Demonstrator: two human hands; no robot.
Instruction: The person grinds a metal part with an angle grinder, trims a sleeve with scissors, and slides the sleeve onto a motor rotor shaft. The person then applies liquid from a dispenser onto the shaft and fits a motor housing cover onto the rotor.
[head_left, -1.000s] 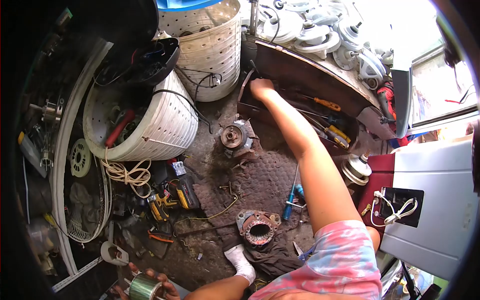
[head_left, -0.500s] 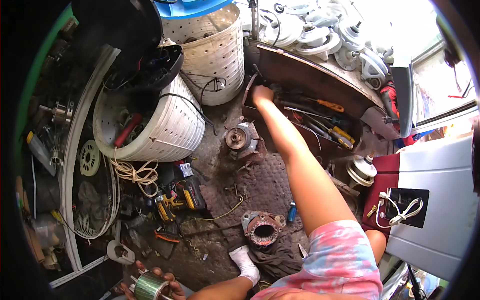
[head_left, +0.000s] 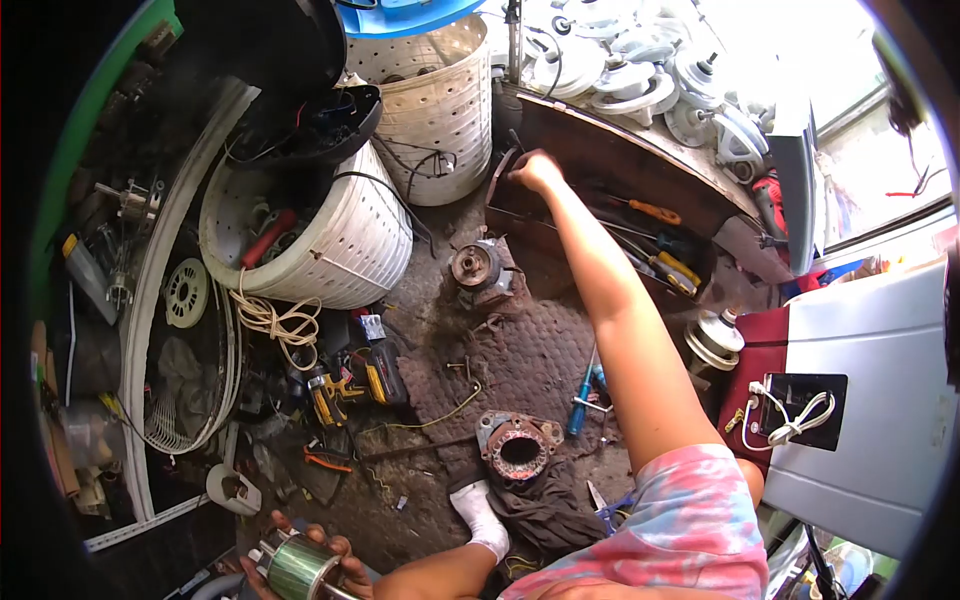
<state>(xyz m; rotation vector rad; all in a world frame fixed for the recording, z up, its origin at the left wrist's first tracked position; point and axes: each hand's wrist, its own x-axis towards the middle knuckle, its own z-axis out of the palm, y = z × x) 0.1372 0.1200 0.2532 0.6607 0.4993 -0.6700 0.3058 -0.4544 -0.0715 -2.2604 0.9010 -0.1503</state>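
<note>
At the bottom left, my left hand [head_left: 345, 562] is wrapped around a shiny, green-tinted motor rotor [head_left: 297, 570] with a metal shaft. My right arm stretches forward to the far-left end of a brown metal toolbox [head_left: 610, 150]. There my right hand [head_left: 537, 172] is closed at the box's rim, and what its fingers grip is hidden. Inside the box lie several tools, among them an orange-handled screwdriver [head_left: 655, 211]. A motor stator housing [head_left: 520, 452] rests on the floor by a dark cloth [head_left: 550, 515]. Farther forward stands a small motor part [head_left: 475, 268].
Perforated white tubs [head_left: 340, 235] stand at the left, beside a yellow-black cordless drill [head_left: 330, 398] and coiled cord [head_left: 275, 325]. A blue screwdriver [head_left: 582, 400] lies near the stator. White pulley parts [head_left: 620, 75] crowd the bench behind the toolbox. A grey-and-red appliance [head_left: 870, 350] stands at right.
My right hand has shifted slightly right and up at the toolbox's left end. The view has moved a little, and more of the blue screwdriver shows. My left hand still holds the rotor.
</note>
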